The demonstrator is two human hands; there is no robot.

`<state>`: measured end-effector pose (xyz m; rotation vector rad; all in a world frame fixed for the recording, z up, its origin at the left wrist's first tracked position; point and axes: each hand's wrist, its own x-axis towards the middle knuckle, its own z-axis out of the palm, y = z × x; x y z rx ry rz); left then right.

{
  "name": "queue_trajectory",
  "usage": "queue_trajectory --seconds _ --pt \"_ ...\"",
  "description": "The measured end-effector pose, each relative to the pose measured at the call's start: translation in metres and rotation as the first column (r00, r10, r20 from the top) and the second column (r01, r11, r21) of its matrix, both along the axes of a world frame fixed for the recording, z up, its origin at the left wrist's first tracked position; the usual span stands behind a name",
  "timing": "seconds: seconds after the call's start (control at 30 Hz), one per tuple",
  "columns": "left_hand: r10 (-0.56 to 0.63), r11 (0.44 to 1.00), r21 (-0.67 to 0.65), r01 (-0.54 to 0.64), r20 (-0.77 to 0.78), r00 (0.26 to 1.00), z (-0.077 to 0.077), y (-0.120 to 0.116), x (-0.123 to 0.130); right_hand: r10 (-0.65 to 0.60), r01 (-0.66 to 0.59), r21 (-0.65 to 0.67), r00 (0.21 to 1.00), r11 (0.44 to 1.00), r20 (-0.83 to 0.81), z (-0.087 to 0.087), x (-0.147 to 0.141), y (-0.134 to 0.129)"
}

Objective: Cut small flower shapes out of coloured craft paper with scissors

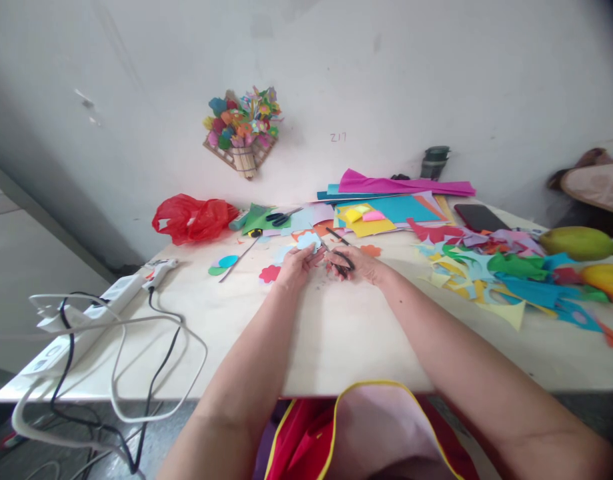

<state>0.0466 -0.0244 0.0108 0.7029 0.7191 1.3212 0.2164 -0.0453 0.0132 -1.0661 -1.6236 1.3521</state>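
My left hand (299,265) is closed on a light blue paper flower (309,241), pinched near its lower edge. In my right hand (353,265) is a pair of scissors (342,261) with black handles, fingers wrapped round the loops. The blades point toward the blue flower; whether they touch it is too small to tell. A red paper flower (269,274) lies just left of my left hand. An orange paper flower (371,251) rests beyond my right hand, near a dark pen-like stick (339,236).
Paper scraps (486,273) heap on the right, beside a phone (481,218). Coloured sheets (401,208) are stacked at the back. To the left are a red plastic bag (193,219), dark-handled scissors (279,218), blue and green paper circles (228,261), and a power strip (91,323) with loose cables.
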Motion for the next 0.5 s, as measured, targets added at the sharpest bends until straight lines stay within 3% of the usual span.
queue_trajectory --seconds 0.5 --pt "0.031 0.999 -0.032 -0.031 -0.002 1.0 0.0034 -0.0033 0.0046 -0.033 0.033 0.009 0.999 0.999 0.017 -0.0043 -0.002 0.0027"
